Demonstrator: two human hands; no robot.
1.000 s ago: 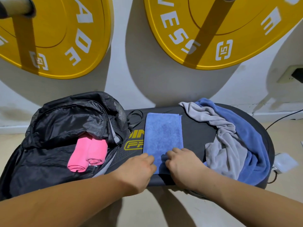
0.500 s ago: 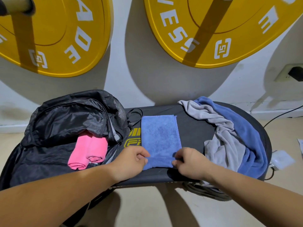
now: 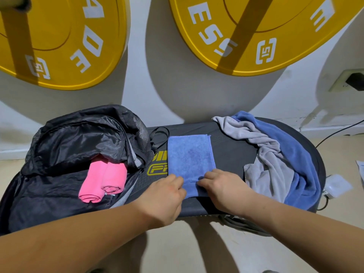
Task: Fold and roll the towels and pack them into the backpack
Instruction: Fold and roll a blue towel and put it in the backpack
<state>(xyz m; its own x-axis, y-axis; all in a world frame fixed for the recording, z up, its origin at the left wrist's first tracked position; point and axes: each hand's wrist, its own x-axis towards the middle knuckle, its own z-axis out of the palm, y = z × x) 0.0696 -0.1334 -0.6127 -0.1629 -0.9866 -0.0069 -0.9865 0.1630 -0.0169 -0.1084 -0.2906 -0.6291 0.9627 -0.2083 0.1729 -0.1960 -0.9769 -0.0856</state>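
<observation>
Here: blue towel [image 3: 190, 154] folded narrow, near end rolled; left hand [image 3: 167, 198], right hand [image 3: 222, 190] both grasping that end.

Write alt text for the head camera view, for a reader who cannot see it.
The left hand and right hand grip the near end of a folded blue towel on a black platform. Left of it, an open black backpack holds two rolled pink towels; right of it, a grey towel and a second blue towel lie crumpled.
</observation>
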